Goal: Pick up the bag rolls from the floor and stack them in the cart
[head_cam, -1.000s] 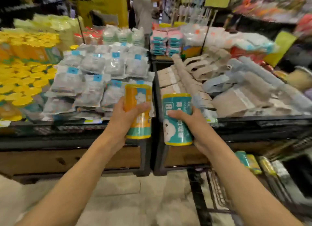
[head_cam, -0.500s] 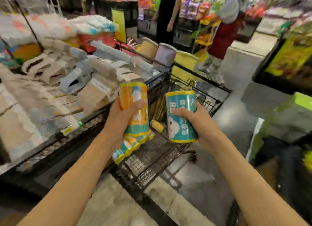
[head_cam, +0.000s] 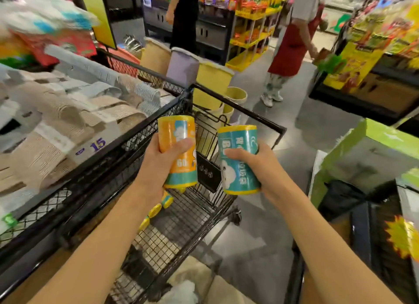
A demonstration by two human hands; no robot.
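Shop aisle: I stand in a store aisle with a grey floor (head_cam: pixel 260 247) beneath both my arms; a person in a red apron (head_cam: pixel 292 47) stands well beyond my right hand.
Display bin: a black mesh bin (head_cam: pixel 95 158) of folded paper goods runs along the outside of my left arm.
Cart: the black wire cart (head_cam: pixel 195 213) sits directly under and just ahead of both hands, its handle bar (head_cam: pixel 238 107) beyond my fingertips.
Green box: a green carton (head_cam: pixel 371 154) sits off to the outside of my right hand.
Orange roll: my left hand (head_cam: pixel 158 169) is wrapped round the orange bag roll (head_cam: pixel 179 149), thumb across its front, holding it upright over the cart's basket.
Teal roll: my right hand (head_cam: pixel 260 165) is closed round the teal bag roll (head_cam: pixel 239 158), also upright, above the cart's right rim.
Stacked rolls: a short row of rolls (head_cam: pixel 156 209) lies in the basket below my left wrist, partly hidden by it.
Risk, right side: I judge the teal roll could fall outside the cart if I let go here, since it hangs near the rim.
Risk, rolling: round rolls laid on wire could roll away from the row or knock it apart.
Risk, both at once: lowering both together, my hands could bump each other or the child-seat flap (head_cam: pixel 207 172) between them.
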